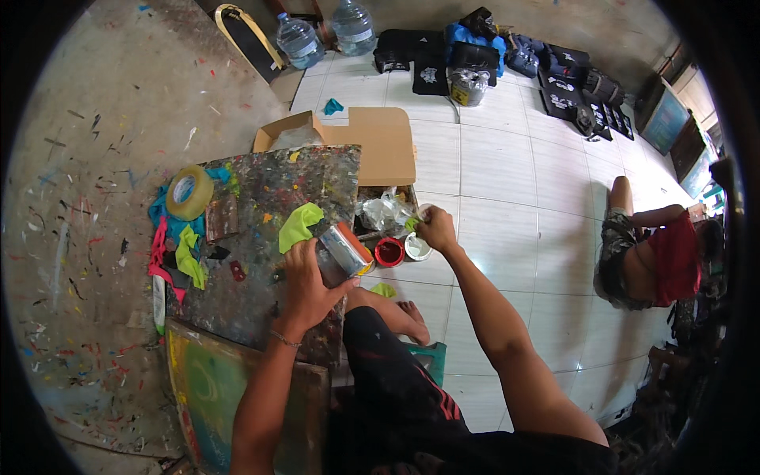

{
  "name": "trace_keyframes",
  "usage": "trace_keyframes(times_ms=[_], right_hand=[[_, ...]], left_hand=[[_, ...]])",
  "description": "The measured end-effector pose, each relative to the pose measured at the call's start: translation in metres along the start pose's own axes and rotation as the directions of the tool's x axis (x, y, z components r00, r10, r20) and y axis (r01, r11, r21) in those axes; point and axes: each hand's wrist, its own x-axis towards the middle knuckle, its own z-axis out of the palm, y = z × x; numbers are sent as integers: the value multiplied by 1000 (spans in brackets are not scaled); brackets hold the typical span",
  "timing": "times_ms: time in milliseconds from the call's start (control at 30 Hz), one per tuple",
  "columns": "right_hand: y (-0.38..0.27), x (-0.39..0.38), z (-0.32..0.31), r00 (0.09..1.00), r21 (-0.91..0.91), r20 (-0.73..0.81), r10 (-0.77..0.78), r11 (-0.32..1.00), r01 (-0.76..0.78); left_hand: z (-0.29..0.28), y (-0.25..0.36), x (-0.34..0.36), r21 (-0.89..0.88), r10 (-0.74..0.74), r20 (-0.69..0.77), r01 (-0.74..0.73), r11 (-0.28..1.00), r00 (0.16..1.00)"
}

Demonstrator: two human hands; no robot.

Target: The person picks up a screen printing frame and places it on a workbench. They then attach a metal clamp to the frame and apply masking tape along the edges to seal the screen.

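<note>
My left hand (307, 289) is closed round a silver and orange metal can (345, 249), which leans to one side over the edge of the paint-stained table (269, 182). Just beyond its fingers lies a lime-green cloth (299, 228). Off to the right, my right hand (438, 229) pinches a small lime-green cloth scrap (411, 224); something pale shows beside the fingertips, too small to name. Below that hand stand a pot of red paint (389, 252) and a pot of white paint (417, 247). Crumpled clear plastic (383, 212) is next to them.
A roll of tape (190, 193) sits on coloured rags at the table's left. Behind is an open cardboard box (388, 146). A framed screen (214, 396) leans near my left forearm. Another person (657, 245) sits at the right. Water jugs (353, 30) and bags line the wall.
</note>
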Motion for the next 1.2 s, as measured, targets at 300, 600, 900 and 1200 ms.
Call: trace_keyframes(times_ms=[300,600,900,1200], right_hand=[[-23,103,100,976,-118,100,-192,972,203],[30,59,85,981,-269,170,-99,952,143],[85,-23,54,980,-81,177,-93,991,109],[67,-118,-37,980,86,100,172,980,-180]], left_hand=[[-34,14,-27,-169,-109,-90,92,981,990],[-88,-3,-70,-94,-153,-222,135,986,963],[-153,-134,-83,-79,-459,-640,541,837,616],[-186,-305,-27,-118,-768,-569,895,430,294]])
